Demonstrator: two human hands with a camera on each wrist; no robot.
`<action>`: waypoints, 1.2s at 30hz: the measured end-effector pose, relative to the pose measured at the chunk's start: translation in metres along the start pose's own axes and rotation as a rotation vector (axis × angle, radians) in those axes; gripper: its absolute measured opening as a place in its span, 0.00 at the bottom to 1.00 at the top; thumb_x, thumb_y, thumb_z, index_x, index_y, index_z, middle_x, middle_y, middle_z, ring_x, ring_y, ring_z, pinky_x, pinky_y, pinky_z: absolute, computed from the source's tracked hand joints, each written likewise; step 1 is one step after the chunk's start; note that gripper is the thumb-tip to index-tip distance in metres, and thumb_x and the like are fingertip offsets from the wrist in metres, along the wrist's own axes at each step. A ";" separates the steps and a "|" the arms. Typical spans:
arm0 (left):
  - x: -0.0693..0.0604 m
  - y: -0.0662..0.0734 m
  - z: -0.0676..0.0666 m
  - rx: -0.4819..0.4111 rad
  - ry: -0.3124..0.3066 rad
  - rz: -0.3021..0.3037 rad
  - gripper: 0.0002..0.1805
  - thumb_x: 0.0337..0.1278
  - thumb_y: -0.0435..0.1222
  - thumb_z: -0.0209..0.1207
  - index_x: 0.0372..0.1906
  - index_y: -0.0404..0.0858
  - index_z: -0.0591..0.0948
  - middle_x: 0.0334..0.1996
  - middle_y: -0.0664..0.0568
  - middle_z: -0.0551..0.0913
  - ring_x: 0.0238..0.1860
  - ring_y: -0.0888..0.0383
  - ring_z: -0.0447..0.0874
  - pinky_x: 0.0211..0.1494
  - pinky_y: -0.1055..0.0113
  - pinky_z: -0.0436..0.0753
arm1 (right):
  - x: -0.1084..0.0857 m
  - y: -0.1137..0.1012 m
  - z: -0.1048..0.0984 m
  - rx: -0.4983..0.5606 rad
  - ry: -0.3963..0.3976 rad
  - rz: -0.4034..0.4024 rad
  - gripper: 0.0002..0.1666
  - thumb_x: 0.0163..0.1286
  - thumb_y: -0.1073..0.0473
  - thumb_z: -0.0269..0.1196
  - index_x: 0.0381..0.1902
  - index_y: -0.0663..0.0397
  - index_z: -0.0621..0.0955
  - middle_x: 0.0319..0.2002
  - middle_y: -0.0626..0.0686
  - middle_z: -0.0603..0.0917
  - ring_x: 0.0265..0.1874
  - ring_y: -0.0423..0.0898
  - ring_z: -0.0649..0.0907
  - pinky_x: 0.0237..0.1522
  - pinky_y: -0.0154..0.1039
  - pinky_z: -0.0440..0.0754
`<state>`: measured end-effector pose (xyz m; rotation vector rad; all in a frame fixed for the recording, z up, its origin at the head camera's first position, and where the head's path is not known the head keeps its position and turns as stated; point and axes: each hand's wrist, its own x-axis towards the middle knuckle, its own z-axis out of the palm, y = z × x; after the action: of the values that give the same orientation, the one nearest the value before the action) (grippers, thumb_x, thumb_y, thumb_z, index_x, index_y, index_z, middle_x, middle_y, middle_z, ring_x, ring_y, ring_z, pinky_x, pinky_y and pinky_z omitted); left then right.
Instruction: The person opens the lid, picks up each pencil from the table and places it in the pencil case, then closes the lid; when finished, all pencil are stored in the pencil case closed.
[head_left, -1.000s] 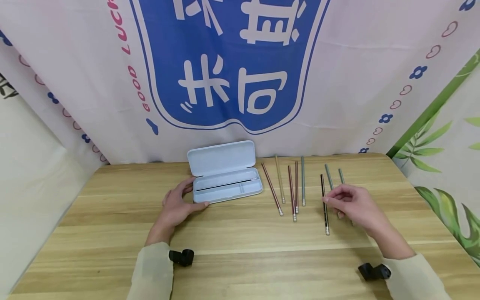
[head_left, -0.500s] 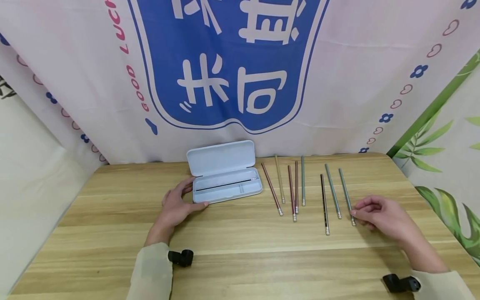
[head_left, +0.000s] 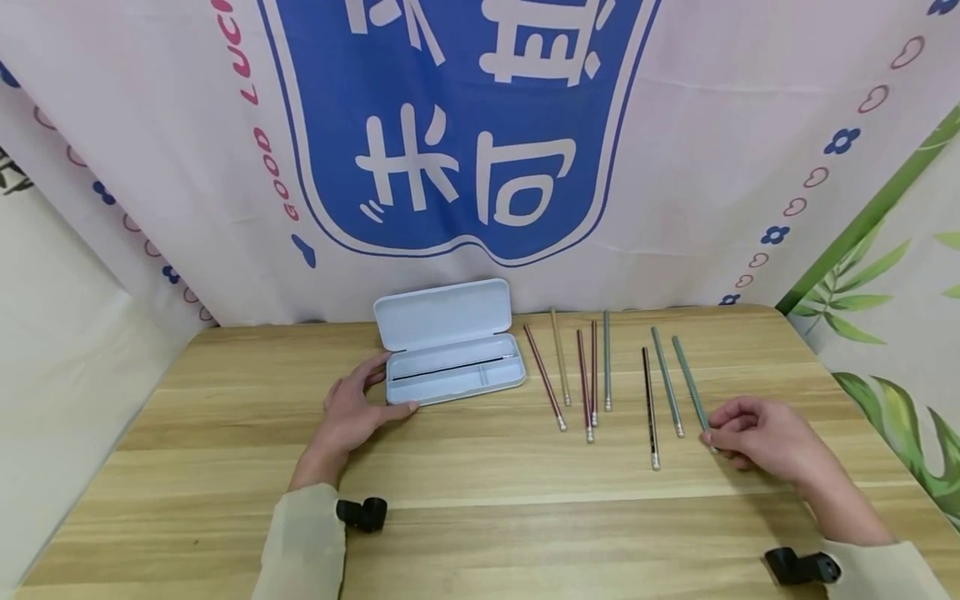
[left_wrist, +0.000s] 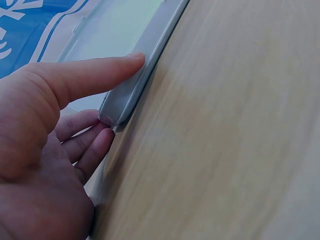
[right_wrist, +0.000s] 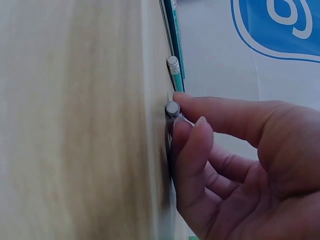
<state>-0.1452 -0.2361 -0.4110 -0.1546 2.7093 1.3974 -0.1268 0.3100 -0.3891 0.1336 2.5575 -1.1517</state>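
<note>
- Left hand (head_left: 356, 417) grips the left end of the blue pencil case (head_left: 442, 391), far on the table (head_left: 525, 517).
- Right hand (head_left: 765, 437) pinches the rightmost green pencil (head_left: 690, 379) by its near end, right of the other pencils (head_left: 667, 382).

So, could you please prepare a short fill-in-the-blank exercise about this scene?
The lid of the pencil case is ____.
The pencil inside is ____ in colour.
The right hand pinches a green pencil near its ____ end.
The left hand holds the pencil case's ____ end.
Missing words: open; black; eraser; left.
</note>
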 end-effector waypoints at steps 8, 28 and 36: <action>0.001 0.000 0.000 0.003 0.000 0.014 0.54 0.56 0.43 0.79 0.85 0.41 0.62 0.79 0.37 0.71 0.81 0.39 0.65 0.89 0.40 0.31 | 0.001 -0.002 0.002 -0.028 0.000 0.016 0.21 0.73 0.58 0.73 0.51 0.70 0.80 0.36 0.53 0.88 0.31 0.44 0.87 0.32 0.38 0.91; 0.002 -0.001 0.000 0.001 -0.005 0.005 0.55 0.54 0.44 0.80 0.85 0.42 0.63 0.79 0.38 0.71 0.81 0.39 0.65 0.89 0.40 0.30 | -0.005 -0.004 0.006 -0.098 -0.006 0.000 0.13 0.76 0.57 0.69 0.39 0.64 0.82 0.27 0.51 0.85 0.27 0.43 0.86 0.29 0.37 0.90; 0.002 -0.001 0.000 0.014 -0.002 0.010 0.55 0.55 0.44 0.80 0.84 0.42 0.63 0.79 0.38 0.71 0.81 0.39 0.66 0.88 0.40 0.32 | -0.003 -0.003 0.005 -0.085 -0.009 -0.001 0.12 0.75 0.59 0.67 0.40 0.65 0.83 0.27 0.52 0.86 0.27 0.44 0.87 0.29 0.38 0.91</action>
<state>-0.1469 -0.2365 -0.4123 -0.1387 2.7211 1.3795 -0.1233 0.3043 -0.3890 0.1065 2.5943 -1.0390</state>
